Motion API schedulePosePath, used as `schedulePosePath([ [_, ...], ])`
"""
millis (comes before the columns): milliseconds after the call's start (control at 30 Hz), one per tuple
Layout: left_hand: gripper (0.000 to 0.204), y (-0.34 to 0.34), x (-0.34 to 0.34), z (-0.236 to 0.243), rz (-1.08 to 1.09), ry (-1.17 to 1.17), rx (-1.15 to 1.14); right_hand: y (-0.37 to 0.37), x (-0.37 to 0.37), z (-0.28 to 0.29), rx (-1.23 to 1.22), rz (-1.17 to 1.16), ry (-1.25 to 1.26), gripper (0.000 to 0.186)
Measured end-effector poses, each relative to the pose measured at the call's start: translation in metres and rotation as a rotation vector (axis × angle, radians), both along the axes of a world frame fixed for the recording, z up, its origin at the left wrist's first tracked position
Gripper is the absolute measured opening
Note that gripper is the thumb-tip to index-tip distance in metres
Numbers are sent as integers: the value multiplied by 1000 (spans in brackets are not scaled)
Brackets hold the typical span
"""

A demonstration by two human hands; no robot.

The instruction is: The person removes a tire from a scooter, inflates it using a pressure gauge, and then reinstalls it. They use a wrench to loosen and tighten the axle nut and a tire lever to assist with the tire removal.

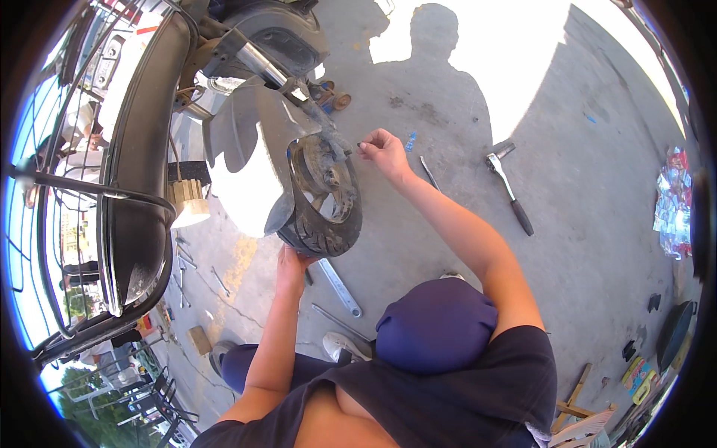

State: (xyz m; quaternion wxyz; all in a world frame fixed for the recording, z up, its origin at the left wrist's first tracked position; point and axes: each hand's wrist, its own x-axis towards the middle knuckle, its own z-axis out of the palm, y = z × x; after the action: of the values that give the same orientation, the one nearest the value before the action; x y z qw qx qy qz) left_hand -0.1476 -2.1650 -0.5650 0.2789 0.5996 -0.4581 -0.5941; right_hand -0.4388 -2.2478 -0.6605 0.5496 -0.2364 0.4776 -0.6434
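Note:
A scooter wheel with a black knobbly tyre stands in front of me, partly covered by a grey and white mudguard. My left hand holds the tyre from below, its fingers partly hidden behind the rubber. To the right of the hub, my right hand is closed in a pinch, fingertips pointing toward the axle. Something small and dark shows at those fingertips, too small to name. A shiny fork leg runs down to the wheel.
On the concrete lie a ratchet wrench, a thin metal tool, a large spanner, a metal bar and several smaller wrenches. A wooden block sits near my foot. A black wire basket rises at the left.

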Motion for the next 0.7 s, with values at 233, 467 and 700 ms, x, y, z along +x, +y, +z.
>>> schedulePosePath([
  [233,54,4,-3,7,1,28,-22,6,23,5,-64,10,89,8],
  [467,45,3,-7,11,12,12,-26,3,25,13,-51,20,257,17],
  [700,54,-1,-1,5,-47,24,-38,1,13,15,15,140,207,23],
])
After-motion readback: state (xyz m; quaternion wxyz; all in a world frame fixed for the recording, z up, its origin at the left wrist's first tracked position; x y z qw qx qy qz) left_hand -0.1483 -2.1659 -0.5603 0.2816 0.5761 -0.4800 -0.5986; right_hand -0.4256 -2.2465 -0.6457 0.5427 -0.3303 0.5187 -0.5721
